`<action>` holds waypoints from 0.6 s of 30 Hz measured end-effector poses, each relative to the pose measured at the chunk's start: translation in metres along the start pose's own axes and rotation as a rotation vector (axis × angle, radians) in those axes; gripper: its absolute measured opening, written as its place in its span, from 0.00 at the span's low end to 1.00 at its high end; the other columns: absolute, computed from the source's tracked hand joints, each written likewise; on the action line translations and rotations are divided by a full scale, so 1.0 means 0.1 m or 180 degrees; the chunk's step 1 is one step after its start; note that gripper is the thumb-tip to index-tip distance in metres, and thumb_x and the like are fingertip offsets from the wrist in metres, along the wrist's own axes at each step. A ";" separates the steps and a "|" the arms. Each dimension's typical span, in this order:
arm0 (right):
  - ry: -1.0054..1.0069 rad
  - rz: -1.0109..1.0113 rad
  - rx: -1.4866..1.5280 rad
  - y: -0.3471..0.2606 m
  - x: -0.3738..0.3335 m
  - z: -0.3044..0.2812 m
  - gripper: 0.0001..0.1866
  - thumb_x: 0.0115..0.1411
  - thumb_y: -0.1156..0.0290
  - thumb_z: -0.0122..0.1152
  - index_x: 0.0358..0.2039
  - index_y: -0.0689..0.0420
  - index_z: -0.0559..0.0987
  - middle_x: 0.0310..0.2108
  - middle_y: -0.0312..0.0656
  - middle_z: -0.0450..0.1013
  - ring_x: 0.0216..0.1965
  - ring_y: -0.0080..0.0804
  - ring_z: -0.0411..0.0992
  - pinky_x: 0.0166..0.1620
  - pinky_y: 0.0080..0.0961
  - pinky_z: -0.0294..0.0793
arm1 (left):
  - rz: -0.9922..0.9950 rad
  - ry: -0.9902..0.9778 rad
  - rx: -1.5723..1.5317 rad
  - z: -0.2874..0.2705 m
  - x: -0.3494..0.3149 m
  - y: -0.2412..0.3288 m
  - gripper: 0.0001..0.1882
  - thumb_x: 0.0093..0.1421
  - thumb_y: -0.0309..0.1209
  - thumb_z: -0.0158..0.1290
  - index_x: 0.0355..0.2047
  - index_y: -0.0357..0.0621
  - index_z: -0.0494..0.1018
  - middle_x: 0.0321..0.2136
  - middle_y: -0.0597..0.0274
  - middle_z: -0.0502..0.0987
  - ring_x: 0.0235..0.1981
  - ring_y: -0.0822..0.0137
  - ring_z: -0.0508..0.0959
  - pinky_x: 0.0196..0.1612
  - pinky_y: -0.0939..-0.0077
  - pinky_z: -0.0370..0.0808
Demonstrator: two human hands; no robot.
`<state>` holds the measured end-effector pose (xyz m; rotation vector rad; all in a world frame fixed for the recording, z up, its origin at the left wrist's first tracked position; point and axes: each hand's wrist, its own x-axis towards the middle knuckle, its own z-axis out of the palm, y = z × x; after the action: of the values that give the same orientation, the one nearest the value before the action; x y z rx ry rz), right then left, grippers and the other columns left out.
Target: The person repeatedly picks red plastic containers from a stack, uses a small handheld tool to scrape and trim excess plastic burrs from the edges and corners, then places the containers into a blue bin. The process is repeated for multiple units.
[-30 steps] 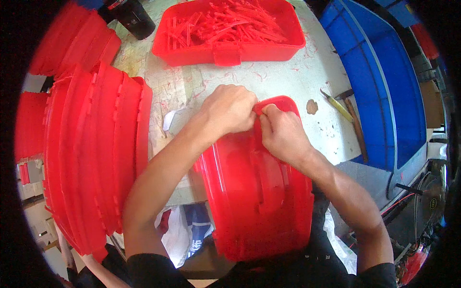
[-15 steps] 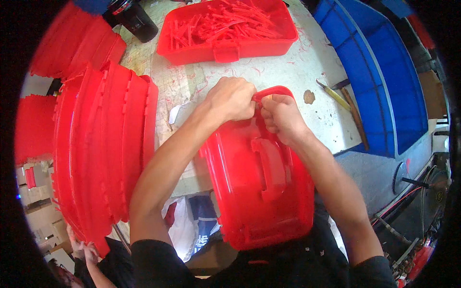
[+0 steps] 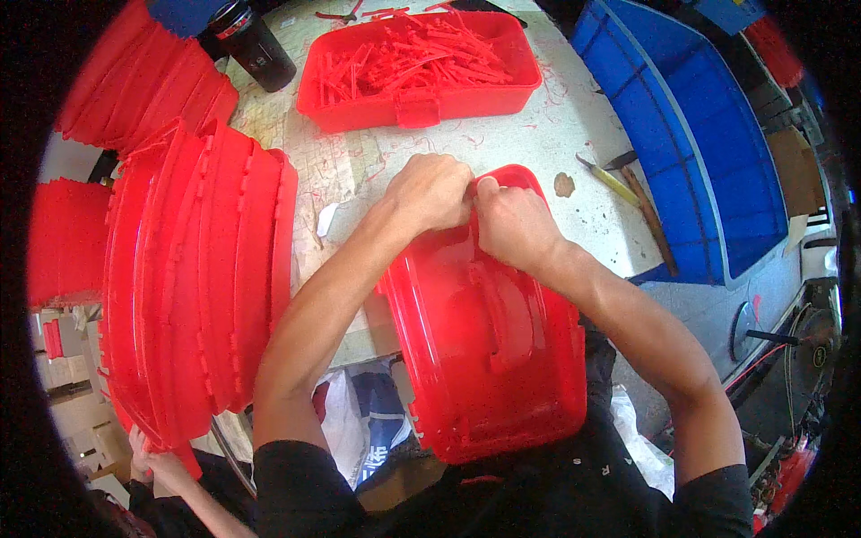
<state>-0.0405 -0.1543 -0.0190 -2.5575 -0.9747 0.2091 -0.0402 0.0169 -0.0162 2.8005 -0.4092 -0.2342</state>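
Observation:
A red plastic lid (image 3: pixel 448 350) with a moulded carry handle (image 3: pixel 507 327) lies tilted toward me, its near end against my black shirt. At its far end, my left hand (image 3: pixel 432 190) is closed on the rim with the knuckles up. Right beside it, my right hand (image 3: pixel 518 220) is closed at the same rim, thumb on top. What its fingers pinch there is hidden. Beyond both hands, a red plastic box (image 3: pixel 417 108) on the worktable (image 3: pixel 574 134) holds a heap of thin red plastic strips (image 3: pixel 430 58).
Nested red plastic parts (image 3: pixel 206 287) stack up at left, with more behind. A black cup (image 3: pixel 251 45) stands far left. A yellow-handled tool (image 3: pixel 610 179) and a brown stick (image 3: pixel 650 220) lie before the blue crate (image 3: pixel 691 152) at right. Another person's hands (image 3: pixel 148 457) show lower left.
My right hand has turned over at the rim so its back now faces up, and its elbow has swung outward. The left hand stays at the rim.

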 end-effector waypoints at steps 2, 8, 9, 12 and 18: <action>0.0105 0.0230 0.0263 0.02 0.05 0.04 0.10 0.54 0.75 0.55 0.34 0.70 0.74 0.26 0.62 0.77 0.31 0.60 0.78 0.35 0.49 0.78 | -0.0065 -0.0016 -0.0029 -0.02 0.00 0.04 0.10 0.46 0.30 0.56 0.24 0.34 0.80 0.27 0.37 0.79 0.33 0.40 0.81 0.40 0.50 0.78; 0.0322 0.1443 0.2449 0.04 0.12 0.10 0.11 0.59 0.72 0.52 0.30 0.68 0.79 0.27 0.61 0.77 0.30 0.51 0.80 0.33 0.45 0.76 | -0.0211 -0.0153 0.0019 -0.04 -0.02 0.07 0.11 0.46 0.30 0.55 0.25 0.34 0.81 0.29 0.34 0.79 0.34 0.39 0.81 0.40 0.50 0.79; 0.0350 0.1567 0.2913 0.05 0.12 0.09 0.12 0.61 0.72 0.50 0.30 0.67 0.78 0.26 0.52 0.75 0.28 0.43 0.76 0.31 0.40 0.74 | -0.0197 -0.0111 0.0032 -0.05 0.00 0.05 0.11 0.46 0.30 0.55 0.25 0.34 0.81 0.29 0.34 0.79 0.34 0.39 0.81 0.40 0.50 0.79; 0.0050 0.2160 0.3837 0.03 0.10 0.06 0.13 0.64 0.71 0.47 0.30 0.65 0.77 0.24 0.37 0.73 0.24 0.28 0.70 0.28 0.31 0.71 | -0.0122 -0.0099 0.0038 -0.05 0.05 0.02 0.11 0.46 0.30 0.55 0.25 0.35 0.81 0.29 0.34 0.79 0.34 0.38 0.81 0.40 0.49 0.79; 0.0674 0.0473 0.1085 -0.05 0.11 0.09 0.10 0.61 0.72 0.52 0.32 0.67 0.76 0.25 0.59 0.77 0.30 0.52 0.78 0.32 0.45 0.76 | -0.0062 0.0060 -0.0138 -0.05 0.03 0.00 0.11 0.46 0.31 0.55 0.25 0.35 0.81 0.27 0.35 0.79 0.33 0.38 0.81 0.39 0.50 0.79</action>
<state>-0.0377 -0.1403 -0.0247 -2.2819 -0.6122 0.1289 -0.0362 0.0178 -0.0118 2.7631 -0.3682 -0.2181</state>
